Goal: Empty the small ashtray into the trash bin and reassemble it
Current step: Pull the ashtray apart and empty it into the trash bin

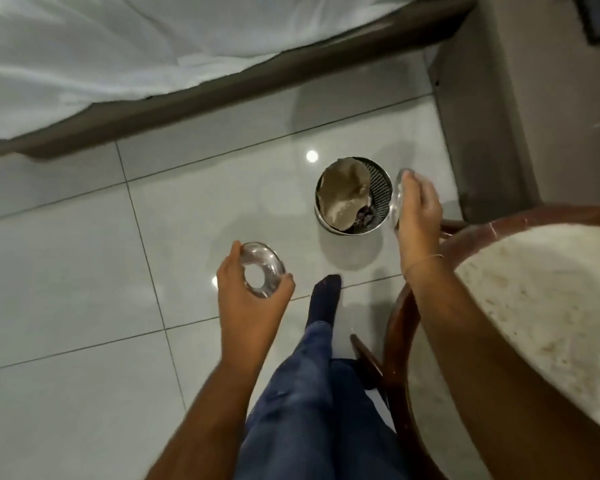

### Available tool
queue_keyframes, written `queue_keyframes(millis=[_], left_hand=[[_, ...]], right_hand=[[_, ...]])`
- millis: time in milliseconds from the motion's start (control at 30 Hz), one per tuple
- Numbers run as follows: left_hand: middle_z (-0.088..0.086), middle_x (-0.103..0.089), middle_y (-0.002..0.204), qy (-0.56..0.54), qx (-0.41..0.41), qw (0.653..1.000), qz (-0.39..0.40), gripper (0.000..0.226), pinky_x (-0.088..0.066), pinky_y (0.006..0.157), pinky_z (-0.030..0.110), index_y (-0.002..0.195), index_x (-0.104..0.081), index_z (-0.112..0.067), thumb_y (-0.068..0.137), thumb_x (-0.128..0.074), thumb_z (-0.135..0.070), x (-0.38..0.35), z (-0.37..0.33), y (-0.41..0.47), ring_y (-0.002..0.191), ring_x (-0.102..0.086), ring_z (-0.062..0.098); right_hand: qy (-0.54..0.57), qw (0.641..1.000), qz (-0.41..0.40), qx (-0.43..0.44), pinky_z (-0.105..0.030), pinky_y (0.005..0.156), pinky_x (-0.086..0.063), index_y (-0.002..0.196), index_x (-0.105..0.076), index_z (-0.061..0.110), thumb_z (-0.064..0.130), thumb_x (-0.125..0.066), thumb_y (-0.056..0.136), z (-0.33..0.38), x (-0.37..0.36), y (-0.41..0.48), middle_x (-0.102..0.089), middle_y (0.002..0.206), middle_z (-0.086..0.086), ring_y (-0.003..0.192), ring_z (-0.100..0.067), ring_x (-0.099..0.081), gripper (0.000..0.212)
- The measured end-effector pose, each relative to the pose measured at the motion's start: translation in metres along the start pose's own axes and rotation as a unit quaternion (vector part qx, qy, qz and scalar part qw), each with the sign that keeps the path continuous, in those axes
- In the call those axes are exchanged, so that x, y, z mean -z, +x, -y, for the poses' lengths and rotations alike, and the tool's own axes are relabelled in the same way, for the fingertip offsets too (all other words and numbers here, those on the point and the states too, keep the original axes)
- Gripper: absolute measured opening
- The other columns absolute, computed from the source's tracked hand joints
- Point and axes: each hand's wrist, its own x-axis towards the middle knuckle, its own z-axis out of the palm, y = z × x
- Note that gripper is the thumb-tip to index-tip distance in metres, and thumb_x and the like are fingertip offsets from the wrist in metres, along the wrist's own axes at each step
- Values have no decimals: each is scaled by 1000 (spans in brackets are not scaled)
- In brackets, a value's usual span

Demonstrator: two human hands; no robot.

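Head view: the left hand [248,299] grasps the ashtray lid [261,270], a shiny metal ring with a round central hole, held by its rim between thumb and fingers above the tiled floor [84,289], left of and nearer than the trash bin [354,195]. The right hand [417,206] grips the ashtray bowl [396,199], tipped on edge just beside the right rim of the bin. The bin is a round metal mesh container standing on the floor; it holds a crumpled brown paper [343,192] and dark debris. A round stone worktop [548,313] with a wooden frame stands at near right. A bed [118,46] with white sheets lies at far left.
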Motion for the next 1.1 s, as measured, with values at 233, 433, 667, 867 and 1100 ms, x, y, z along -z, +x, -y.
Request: queue_keyframes(millis=[233, 433, 667, 867, 1100], left_hand=[[-20, -40, 142, -38, 51, 997, -38, 95, -42, 104, 26, 163, -35, -31, 85, -88, -36, 12, 48, 21, 133, -45, 7], [-20, -40, 142, -70, 78, 994, -40, 96, -40, 102, 23, 163, -34, -32, 84, -87, -41, 4, 56, 33, 133, -44, 5], [-17, -43, 140, -75, 90, 993, -24, 97, -41, 104, 24, 164, -34, -29, 84, -86, -42, -19, 44, 31, 131, -46, 5], [-15, -41, 141, -68, 84, 994, -6, 96, -41, 102, 24, 164, -34, -27, 85, -87, -39, -30, 38, 28, 130, -44, 6], [-12, -44, 144, -61, 86, 994, 12, 95, -44, 111, 31, 164, -34, -27, 85, -87, -38, -37, 30, 24, 131, -45, 7]], right_hand=[[-310, 929, 132, 153, -45, 117, -53, 151, -57, 28, 49, -75, 98, -51, -69, 53, -61, 152, 1, 140, -21, -57, 60], [-359, 901, 78, 230, -33, 106, -54, 151, -56, 28, 60, -66, 95, -37, -77, 75, -62, 148, -3, 130, -25, -59, 66], [-422, 863, 127, 245, -41, 113, -53, 155, -52, 24, 51, -73, 98, -57, -77, 64, -60, 151, -5, 137, -28, -55, 67], [-363, 884, 34, 292, -33, 104, -57, 159, -48, 20, 60, -67, 96, -18, -81, 59, -58, 152, -8, 136, -25, -55, 77], [-252, 863, -24, 437, -46, 104, -60, 144, -61, 12, 55, -69, 101, 4, -80, 38, -63, 141, -9, 127, -22, -60, 61]])
